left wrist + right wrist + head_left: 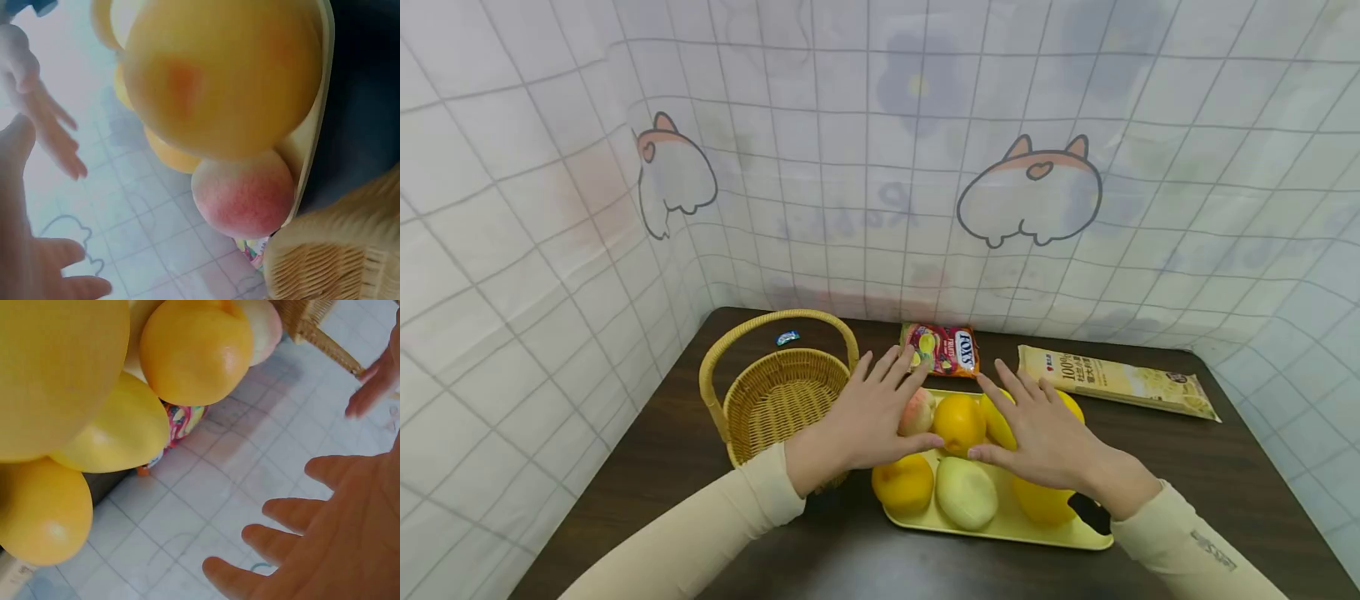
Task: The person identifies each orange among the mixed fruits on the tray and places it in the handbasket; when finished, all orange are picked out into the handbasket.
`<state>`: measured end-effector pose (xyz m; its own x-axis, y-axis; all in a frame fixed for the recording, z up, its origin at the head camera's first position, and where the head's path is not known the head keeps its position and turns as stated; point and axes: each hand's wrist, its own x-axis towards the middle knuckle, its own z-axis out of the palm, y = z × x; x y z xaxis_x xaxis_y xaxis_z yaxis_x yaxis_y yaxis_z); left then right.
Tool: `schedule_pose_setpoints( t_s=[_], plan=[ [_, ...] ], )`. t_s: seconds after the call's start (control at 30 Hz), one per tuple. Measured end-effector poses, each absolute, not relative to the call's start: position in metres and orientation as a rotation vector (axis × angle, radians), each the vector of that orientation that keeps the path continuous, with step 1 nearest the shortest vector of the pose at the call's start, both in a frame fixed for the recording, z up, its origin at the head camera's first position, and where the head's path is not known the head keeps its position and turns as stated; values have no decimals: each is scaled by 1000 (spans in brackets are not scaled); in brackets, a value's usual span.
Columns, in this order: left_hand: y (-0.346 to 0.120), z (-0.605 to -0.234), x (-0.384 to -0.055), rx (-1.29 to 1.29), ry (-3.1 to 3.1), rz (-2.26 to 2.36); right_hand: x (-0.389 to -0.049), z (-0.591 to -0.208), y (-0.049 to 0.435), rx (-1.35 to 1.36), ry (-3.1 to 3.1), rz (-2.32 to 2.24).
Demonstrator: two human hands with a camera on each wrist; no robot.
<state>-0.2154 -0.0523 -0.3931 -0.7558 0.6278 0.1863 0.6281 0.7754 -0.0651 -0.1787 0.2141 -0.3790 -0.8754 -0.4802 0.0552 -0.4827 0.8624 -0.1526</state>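
Observation:
Both hands hover over a pale yellow tray of fruit, fingers spread and palms down, holding nothing. My left hand is over the tray's left side, overlapping a pink peach in the head view. My right hand covers part of the fruit on the right. On the tray lie an orange, a yellow-orange round fruit, a pale green oval fruit, a yellow fruit and a large yellow fruit partly hidden by the right hand.
A wicker basket with a tall handle stands left of the tray. Behind it lies a small blue wrapped piece. A FOX'S candy bag and a long yellow food packet lie at the back, before a patterned curtain.

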Motion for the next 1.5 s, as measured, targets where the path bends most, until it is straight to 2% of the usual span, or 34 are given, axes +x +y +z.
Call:
schedule_pose_setpoints(
  t_s=[0.4, 0.7, 0.9, 1.07, 1.3, 1.5],
  plan=[
    [-103, -390, -194, -862, -2337, -589, -177, -381, 244, 518, -2961, 650],
    [-146, -398, -197, -730, -1815, -822, -174, -413, 274, 324, -2643, 868],
    [-165, -394, -187, -529, -1430, -883, -167, -427, 286, 143, -2509, 995],
    [-174, -397, -178, -317, -1335, -922, -158, -440, 283, 44, -2372, 1095],
    [-185, -420, -178, -232, -1499, -1162, -149, -455, 272, 80, -2271, 1247],
    [-200, -464, -192, -41, -1725, -1326, -137, -465, 266, 56, -2328, 1397]
  ],
)
